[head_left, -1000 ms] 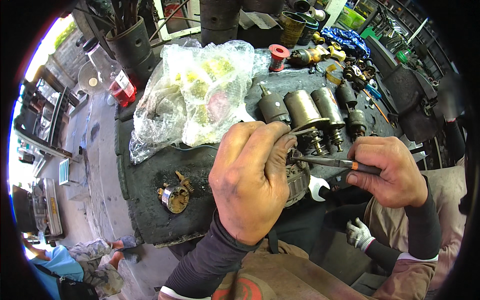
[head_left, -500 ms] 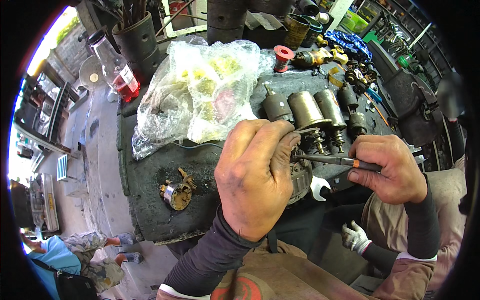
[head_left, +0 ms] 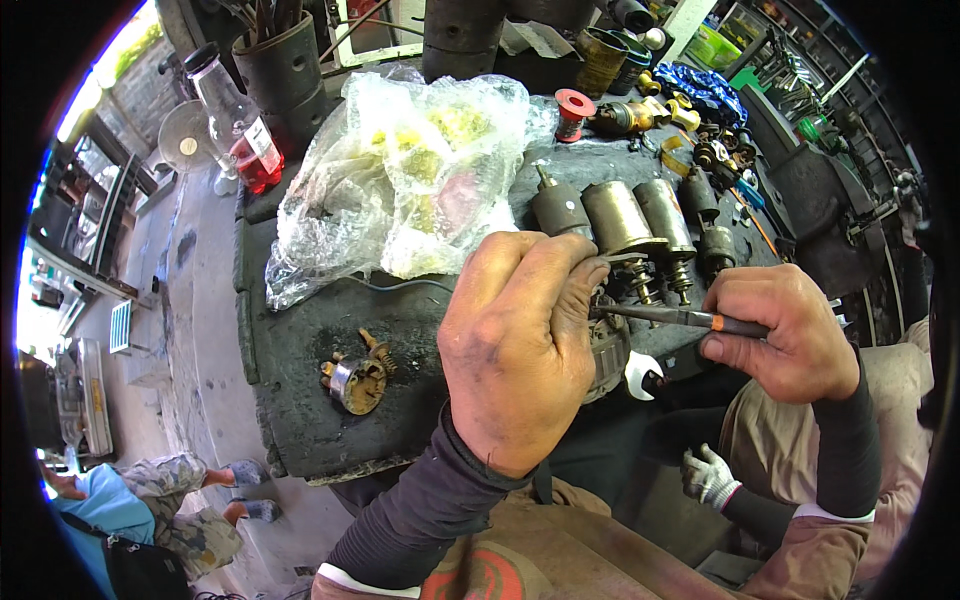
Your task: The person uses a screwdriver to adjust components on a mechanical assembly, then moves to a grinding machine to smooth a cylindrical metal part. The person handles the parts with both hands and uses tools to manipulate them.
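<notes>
My left hand is closed, thumb and fingers pinched beside a round grey metal housing at the table's front edge. A thin grey strip sticks out past its fingertips; what the fingers hold is mostly hidden. My right hand is wrapped round a slim tapered metal tool with an orange band and dark grip. The tool's tip points left and meets the housing's top near my left thumb. Just right of the housing shows the open jaw of a wrench.
Several metal cylinders stand behind my hands. Crumpled clear plastic covers the back left; a round metal part lies in front. Beyond are a solder-like spool and a bottle. A gloved hand of another person is lower right.
The view has shifted slightly. Both hands keep their grips, and the tool's tip stays at the housing beside my left thumb.
</notes>
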`<state>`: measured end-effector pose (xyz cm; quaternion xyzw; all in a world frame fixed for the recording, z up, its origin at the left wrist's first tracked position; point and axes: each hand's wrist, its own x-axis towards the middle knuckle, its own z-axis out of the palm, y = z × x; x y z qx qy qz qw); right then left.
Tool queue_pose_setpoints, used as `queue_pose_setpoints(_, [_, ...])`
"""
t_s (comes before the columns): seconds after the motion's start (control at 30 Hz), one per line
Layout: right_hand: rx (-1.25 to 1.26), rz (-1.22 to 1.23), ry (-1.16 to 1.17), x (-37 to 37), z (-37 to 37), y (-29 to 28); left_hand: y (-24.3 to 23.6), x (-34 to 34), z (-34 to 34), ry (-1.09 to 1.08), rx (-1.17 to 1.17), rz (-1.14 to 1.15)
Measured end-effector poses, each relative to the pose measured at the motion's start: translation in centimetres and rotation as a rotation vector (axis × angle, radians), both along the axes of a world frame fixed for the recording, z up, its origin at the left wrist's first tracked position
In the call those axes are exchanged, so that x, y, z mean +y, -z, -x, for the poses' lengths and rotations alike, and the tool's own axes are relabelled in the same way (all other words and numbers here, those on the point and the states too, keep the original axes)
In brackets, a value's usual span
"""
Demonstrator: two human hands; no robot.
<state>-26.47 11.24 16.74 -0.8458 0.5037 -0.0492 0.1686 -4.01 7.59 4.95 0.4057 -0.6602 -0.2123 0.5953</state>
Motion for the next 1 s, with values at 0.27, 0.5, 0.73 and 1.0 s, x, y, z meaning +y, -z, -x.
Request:
queue_pose_setpoints(0.27, [0.011, -0.027, 0.079, 0.9, -0.4, 0.0, 0.0, 0.0, 0.0, -0.011, -0.003, 0.011])
queue_pose_setpoints(0.5, [0.053, -0.119, 0.148, 1.5, -1.2, -1.0, 0.5, 0.1, 0.1, 0.016, 0.018, 0.001])
queue_pose_setpoints(0.73, [-0.196, -0.622, 0.659, 1.3, -3.7, -3.0, 0.3, 0.3, -0.1, 0.008, 0.019, -0.008])
queue_pose_setpoints(1.0, [0.145, -0.159, 0.211, 1.3, -2.8, -3.1, 0.4, 0.3, 0.4, 0.008, 0.002, 0.002])
